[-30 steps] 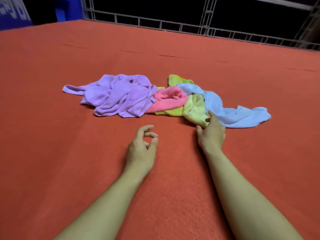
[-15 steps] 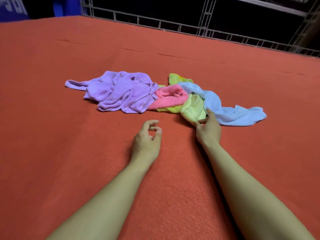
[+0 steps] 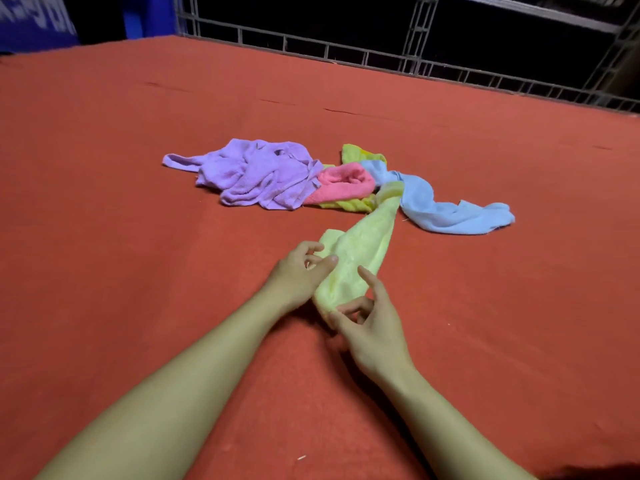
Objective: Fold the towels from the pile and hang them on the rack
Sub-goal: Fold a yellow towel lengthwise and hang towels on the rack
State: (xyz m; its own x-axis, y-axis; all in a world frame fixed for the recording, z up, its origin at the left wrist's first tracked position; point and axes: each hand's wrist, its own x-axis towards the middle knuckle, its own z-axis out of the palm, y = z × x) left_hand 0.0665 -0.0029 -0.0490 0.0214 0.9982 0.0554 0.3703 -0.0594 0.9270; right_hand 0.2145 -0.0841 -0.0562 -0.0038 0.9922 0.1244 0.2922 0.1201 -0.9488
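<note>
A wide desk (image 3: pixel 104 237) covered in red felt fills the room, with a grey metal railing (image 3: pixel 381 60) along its far edge. Toward twelve o'clock from the person lies the pile: a purple towel (image 3: pixel 256 174), a blue towel (image 3: pixel 446 211), a pink towel (image 3: pixel 346 183). The yellow towel (image 3: pixel 360 251) stretches out of that heap, its long axis running from about one o'clock at the pile down to seven o'clock. The right hand (image 3: pixel 372 327) pinches the near end between thumb and curled fingers. The left hand (image 3: pixel 299 273) grips the towel's left edge a little farther up. I'd judge its far end is yet to come free, so a pull toward six o'clock comes next.
</note>
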